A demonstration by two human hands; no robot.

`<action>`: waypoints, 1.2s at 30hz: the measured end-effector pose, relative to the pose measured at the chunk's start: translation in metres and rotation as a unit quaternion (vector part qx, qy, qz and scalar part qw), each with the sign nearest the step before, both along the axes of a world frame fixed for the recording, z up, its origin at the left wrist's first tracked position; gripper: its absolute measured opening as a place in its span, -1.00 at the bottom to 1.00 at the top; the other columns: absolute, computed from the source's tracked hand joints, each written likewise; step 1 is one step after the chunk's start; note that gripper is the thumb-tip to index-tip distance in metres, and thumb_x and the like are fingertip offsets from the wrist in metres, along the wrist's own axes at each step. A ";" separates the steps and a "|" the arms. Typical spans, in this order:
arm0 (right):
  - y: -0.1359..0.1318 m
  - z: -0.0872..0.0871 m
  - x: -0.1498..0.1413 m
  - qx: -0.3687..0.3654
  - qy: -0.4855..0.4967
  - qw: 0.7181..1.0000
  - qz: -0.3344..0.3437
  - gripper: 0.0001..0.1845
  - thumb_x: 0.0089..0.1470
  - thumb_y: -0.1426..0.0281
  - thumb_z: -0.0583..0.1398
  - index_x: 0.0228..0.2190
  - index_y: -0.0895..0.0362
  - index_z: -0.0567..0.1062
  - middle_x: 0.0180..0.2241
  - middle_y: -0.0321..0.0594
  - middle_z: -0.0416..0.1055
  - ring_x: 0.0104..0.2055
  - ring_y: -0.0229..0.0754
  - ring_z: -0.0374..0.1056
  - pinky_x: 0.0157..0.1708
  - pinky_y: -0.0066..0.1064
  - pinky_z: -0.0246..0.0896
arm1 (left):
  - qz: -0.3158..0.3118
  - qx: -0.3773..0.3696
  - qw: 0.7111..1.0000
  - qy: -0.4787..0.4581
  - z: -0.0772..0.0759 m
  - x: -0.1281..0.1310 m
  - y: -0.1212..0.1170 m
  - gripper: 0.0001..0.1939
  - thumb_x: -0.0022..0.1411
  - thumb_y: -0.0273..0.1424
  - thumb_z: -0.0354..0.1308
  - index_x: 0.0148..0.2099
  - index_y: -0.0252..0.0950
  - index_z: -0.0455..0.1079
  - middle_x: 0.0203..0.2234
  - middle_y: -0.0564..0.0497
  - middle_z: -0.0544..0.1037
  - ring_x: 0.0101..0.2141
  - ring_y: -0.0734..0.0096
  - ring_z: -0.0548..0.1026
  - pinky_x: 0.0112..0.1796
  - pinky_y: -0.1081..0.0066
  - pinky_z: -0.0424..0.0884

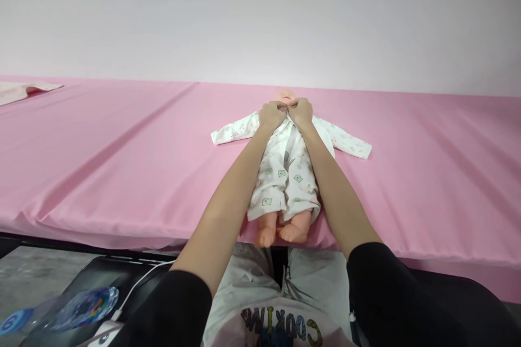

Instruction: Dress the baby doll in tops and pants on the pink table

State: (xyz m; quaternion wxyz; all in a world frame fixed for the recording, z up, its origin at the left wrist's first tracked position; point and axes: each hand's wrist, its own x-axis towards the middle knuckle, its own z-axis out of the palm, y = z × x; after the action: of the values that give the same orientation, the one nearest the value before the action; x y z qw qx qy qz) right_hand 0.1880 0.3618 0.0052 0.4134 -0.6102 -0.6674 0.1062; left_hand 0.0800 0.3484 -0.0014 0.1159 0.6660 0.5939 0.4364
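Observation:
A baby doll (286, 96) lies on its back on the pink-covered table, its head away from me and its bare feet (295, 230) at the near edge. White baby trousers (266, 184) with small green animal prints cover its legs. A matching baby shirt (350, 141) is on its upper body, both sleeves spread out flat to the sides. Just below the doll's chin, my left hand (272, 115) and my right hand (301, 113) are closed on the shirt's neckline, fingertips nearly meeting. The hands hide most of the neck and collar.
A pale pink cloth (24, 90) lies at the table's far left. Below the table's front edge, a plastic bottle (81, 309) and a white device (103, 333) with a cable rest on a black chair (77, 276). A white wall (260, 16) stands behind the table.

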 end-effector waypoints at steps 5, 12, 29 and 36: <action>-0.010 0.002 0.000 0.008 -0.059 0.998 0.009 -0.75 0.07 0.45 0.08 -0.40 0.16 0.57 -0.30 -0.07 0.54 -0.17 -0.03 0.44 -0.10 -0.24 0.31 | 0.012 0.019 1.000 0.014 0.000 0.000 -0.005 -0.74 0.16 -0.43 0.08 -0.13 -0.15 0.50 -0.17 0.00 0.59 -0.06 0.20 0.45 0.01 0.25 0.31; -0.015 0.002 0.009 -0.042 -0.059 0.997 0.012 -0.74 0.09 0.31 0.13 -0.27 0.08 0.61 -0.22 -0.07 0.55 -0.10 0.06 0.44 -0.11 -0.17 0.30 | -0.092 0.125 0.980 0.123 0.001 0.002 -0.024 -0.61 0.13 -0.62 -0.01 -0.05 -0.21 0.45 -0.06 -0.07 0.49 0.01 0.20 0.36 0.03 0.30 0.28; -0.046 -0.006 0.009 0.014 -0.105 0.994 0.004 -0.64 0.20 0.32 -0.01 -0.21 0.01 0.58 -0.13 -0.14 0.51 -0.04 -0.02 0.39 -0.08 -0.25 0.26 | 0.045 0.010 0.990 0.131 0.009 0.008 -0.038 -0.80 0.27 -0.37 -0.03 -0.21 -0.26 0.42 -0.30 -0.18 0.58 -0.20 0.11 0.52 -0.18 0.27 0.36; -0.052 0.001 0.010 0.018 -0.175 0.984 0.015 -0.63 0.20 0.35 -0.03 -0.29 0.08 0.58 -0.15 -0.10 0.50 -0.09 -0.04 0.38 -0.11 -0.29 0.26 | 0.024 -0.027 0.991 0.129 0.017 0.003 -0.035 -0.81 0.22 -0.37 0.03 -0.24 -0.31 0.45 -0.21 -0.21 0.57 -0.13 0.11 0.50 -0.12 0.28 0.36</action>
State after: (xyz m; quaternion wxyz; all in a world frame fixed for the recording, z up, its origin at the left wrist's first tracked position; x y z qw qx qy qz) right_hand 0.1976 0.3097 0.0061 0.2996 -0.6014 -0.7406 -0.0084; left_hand 0.0825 0.3136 0.0155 0.0455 0.6986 0.6314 0.3334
